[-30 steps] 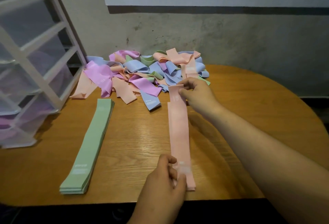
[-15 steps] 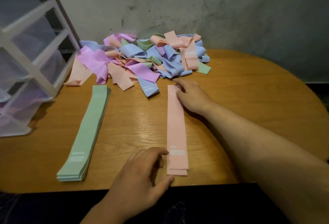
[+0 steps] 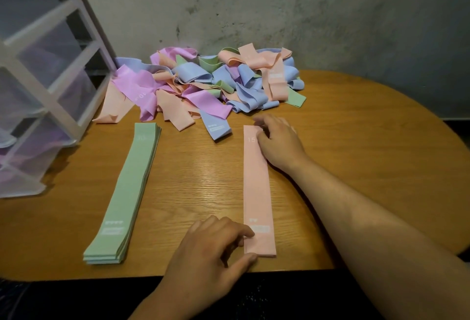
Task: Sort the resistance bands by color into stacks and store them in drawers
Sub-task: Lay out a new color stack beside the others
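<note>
A flat peach band stack (image 3: 256, 187) lies lengthwise on the wooden table (image 3: 361, 126), right of centre. My right hand (image 3: 279, 141) rests on its far end, fingers bent over the band's right edge. Against the near left corner of that stack my left hand (image 3: 208, 251) touches with fingertips and thumb. To the left lies a neat green band stack (image 3: 127, 192). Behind both sits a jumbled pile of bands (image 3: 203, 85) in pink, blue, peach and green.
A white-framed drawer unit (image 3: 38, 90) with translucent drawers stands at the table's left side, purple showing through its lower drawers. A grey wall (image 3: 330, 27) runs right behind the pile. The table's near edge passes just under my left hand.
The peach band I held stretched between both hands a second ago now lies flat on the peach stack. My left hand came back to the stack's near corner; the right stays at the far end.
</note>
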